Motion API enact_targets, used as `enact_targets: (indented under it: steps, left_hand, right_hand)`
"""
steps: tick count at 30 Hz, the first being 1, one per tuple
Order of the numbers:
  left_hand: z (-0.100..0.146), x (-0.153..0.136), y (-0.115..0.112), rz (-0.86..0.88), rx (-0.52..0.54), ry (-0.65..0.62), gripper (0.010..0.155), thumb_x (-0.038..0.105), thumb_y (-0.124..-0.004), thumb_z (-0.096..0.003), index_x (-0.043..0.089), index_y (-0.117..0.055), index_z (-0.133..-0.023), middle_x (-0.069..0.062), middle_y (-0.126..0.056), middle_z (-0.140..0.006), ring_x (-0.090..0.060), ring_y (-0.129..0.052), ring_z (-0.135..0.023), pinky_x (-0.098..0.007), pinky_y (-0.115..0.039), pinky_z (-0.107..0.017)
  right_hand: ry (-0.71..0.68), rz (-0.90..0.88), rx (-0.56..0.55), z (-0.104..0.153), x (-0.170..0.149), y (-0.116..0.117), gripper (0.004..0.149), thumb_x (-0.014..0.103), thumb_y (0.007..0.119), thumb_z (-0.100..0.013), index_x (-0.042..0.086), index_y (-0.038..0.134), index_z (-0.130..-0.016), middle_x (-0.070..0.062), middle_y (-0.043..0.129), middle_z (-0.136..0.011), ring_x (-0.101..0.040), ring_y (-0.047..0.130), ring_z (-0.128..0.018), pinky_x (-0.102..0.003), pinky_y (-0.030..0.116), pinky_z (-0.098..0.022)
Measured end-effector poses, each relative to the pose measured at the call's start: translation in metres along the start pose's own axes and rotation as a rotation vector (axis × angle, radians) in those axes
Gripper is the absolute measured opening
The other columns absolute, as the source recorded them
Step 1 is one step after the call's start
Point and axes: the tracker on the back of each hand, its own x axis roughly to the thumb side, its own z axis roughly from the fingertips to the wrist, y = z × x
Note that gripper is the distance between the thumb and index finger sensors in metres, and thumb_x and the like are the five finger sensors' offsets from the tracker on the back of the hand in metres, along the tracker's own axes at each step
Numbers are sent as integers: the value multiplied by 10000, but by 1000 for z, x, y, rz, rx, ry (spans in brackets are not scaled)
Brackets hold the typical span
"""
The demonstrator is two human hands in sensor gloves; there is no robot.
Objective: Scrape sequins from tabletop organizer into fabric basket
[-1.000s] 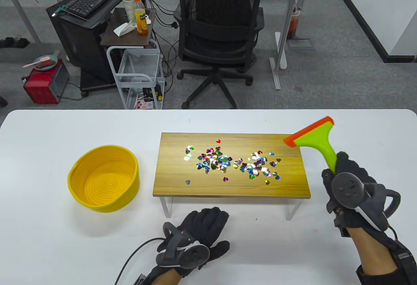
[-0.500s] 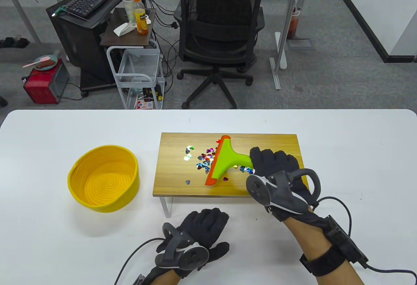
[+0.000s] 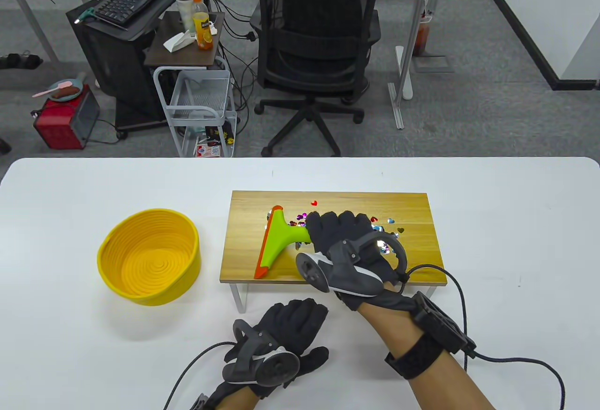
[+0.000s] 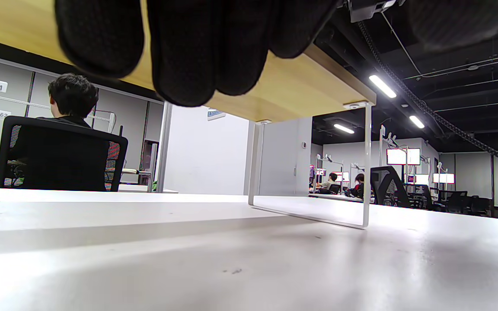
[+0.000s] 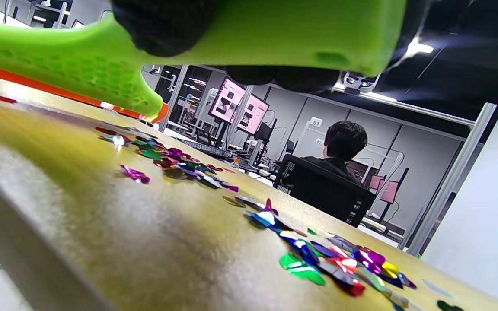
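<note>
- Right hand point(image 3: 349, 246) in the table view grips the green handle of the scraper point(image 3: 276, 241) over the wooden tabletop organizer point(image 3: 243, 260); left hand point(image 3: 286, 335) lies flat on the white table point(image 3: 70, 335), fingers spread, holding nothing.
- Scraper's orange blade runs roughly front to back, faces left toward the yellow fabric basket point(image 3: 149, 256), and has its handle pointing right.
- Basket sits left of the organizer and looks empty; sequins point(image 3: 386, 220) lie right of the blade.
- Left wrist view: left-hand fingers point(image 4: 180, 47) hang before the organizer's underside; a sign reads "61".
- Right wrist view: fingers wrap the scraper point(image 5: 275, 34); sequins point(image 5: 318, 255) dot the wood, and "61" shows again.
</note>
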Motion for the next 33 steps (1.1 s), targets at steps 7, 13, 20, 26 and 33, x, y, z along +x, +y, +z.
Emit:
enact_targets:
  steps: [7,13,20,26,33]
  left_hand:
    - [0,0,0,-1,-2,-1,791,718,-670,-415,187,-616,-998,-144,-778,-1015,-386,-891,-822,-630,-774,-556]
    - [-1,0,0,-3,-3,0,791,719,-670,-414,187,-616,-997,-144,-779,-1014,-388,-891,-821,-630,-774,-557]
    - [-1,1,-1,-4,-10,-1,789,718,-669,-415,188,-616,-997,-142,-779,-1014,-386,-891,-822,-630,-774,-558]
    - [-1,1,-1,-5,-14,-2,789,718,-669,-415,188,-616,-997,-142,-779,-1015,-386,-890,-824,-630,-773,-557]
    - [-2,2,-1,-6,-17,-3,790,718,-669,-415,187,-616,-998,-142,-778,-1015,-386,-889,-825,-631,-772,-559]
  right_hand:
    - [28,9,35,8,-13,10,635,280,678,-499,144,527,-1100,-155,717,-1023,-464,795,-823,-645,663,-655]
    - [60,29,49,22,-34,14,634,278,678,-498,148,529,-1101,-155,717,-1024,-465,795,-826,-646,663,-656]
    - [88,34,61,39,-55,18,634,279,680,-498,151,531,-1101,-152,715,-1026,-463,795,-830,-646,661,-659]
    - [108,38,71,52,-70,21,633,279,680,-498,152,530,-1100,-151,714,-1027,-463,793,-834,-646,660,-661]
    - [136,34,76,66,-89,26,634,278,681,-498,154,528,-1100,-149,712,-1030,-461,792,-839,-646,656,-665]
